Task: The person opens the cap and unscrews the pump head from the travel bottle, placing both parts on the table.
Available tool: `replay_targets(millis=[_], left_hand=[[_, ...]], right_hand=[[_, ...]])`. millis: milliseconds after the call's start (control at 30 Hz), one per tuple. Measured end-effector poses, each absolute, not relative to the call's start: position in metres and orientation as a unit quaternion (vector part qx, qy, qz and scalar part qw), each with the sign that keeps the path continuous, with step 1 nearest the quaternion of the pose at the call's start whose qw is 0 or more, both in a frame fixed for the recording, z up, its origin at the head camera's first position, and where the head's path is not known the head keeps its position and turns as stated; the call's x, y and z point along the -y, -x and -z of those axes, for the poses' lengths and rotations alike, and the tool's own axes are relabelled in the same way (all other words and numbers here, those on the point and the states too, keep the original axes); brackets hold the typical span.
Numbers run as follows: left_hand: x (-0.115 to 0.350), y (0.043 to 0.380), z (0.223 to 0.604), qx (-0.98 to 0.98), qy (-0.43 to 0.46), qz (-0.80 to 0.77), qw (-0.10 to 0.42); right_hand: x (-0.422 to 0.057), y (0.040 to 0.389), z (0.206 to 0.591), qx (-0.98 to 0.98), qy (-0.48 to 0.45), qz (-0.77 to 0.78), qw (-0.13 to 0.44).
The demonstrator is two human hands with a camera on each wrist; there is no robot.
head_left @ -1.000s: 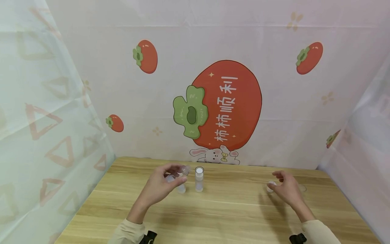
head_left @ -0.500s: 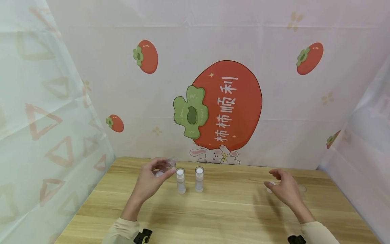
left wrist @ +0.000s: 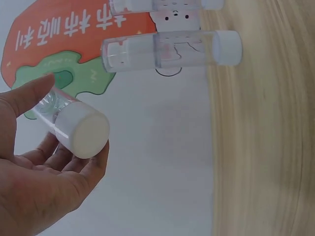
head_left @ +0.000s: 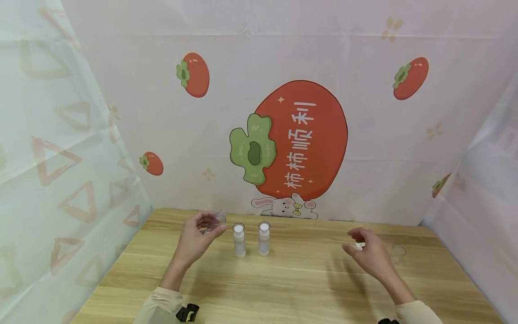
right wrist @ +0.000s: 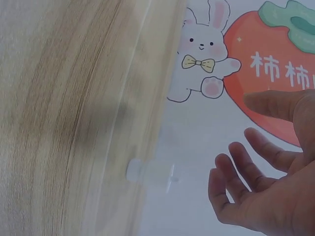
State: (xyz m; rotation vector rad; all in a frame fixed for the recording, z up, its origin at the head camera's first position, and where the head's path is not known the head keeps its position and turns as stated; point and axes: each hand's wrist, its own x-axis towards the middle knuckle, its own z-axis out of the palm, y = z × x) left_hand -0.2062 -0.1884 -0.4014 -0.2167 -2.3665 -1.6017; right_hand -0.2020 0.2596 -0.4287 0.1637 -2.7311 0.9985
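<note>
In the head view my left hand (head_left: 190,240) holds a clear bottle (head_left: 219,218) above the table, tilted, between thumb and fingers. The left wrist view shows its white base (left wrist: 82,129) turned toward the camera. Just right of that hand, two clear bottles, a nearer-left one (head_left: 239,245) and a second one (head_left: 264,243), stand upright with white inner parts and white bases. My right hand (head_left: 369,252) holds nothing; its thumb and fingers are apart and loosely bent. Beyond it a small white pump-like piece (right wrist: 153,174) stands on the table, partly hidden in the head view.
A faint clear ring-shaped piece (head_left: 399,249) lies on the wooden table (head_left: 283,288) to the right of my right hand. A printed cloth backdrop (head_left: 376,180) rises behind the table, with cloth at both sides.
My left hand has carried its bottle leftward, away from the two standing bottles, uncovering the left one. My right hand has shifted slightly left over the small white piece.
</note>
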Motion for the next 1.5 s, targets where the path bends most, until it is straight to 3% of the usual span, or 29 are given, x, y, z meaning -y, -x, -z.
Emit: replay_targets(millis=[667, 1500], left_hand=[[0.202, 0.218, 0.433, 0.834, 0.031, 0.542, 0.102], [0.21, 0.22, 0.451, 0.842, -0.041, 0.533, 0.074]], right_hand=[[-0.236, 0.184, 0.425, 0.921, -0.098, -0.354, 0.13], [-0.225, 0.167, 0.422, 0.913, -0.108, -0.378, 0.108]])
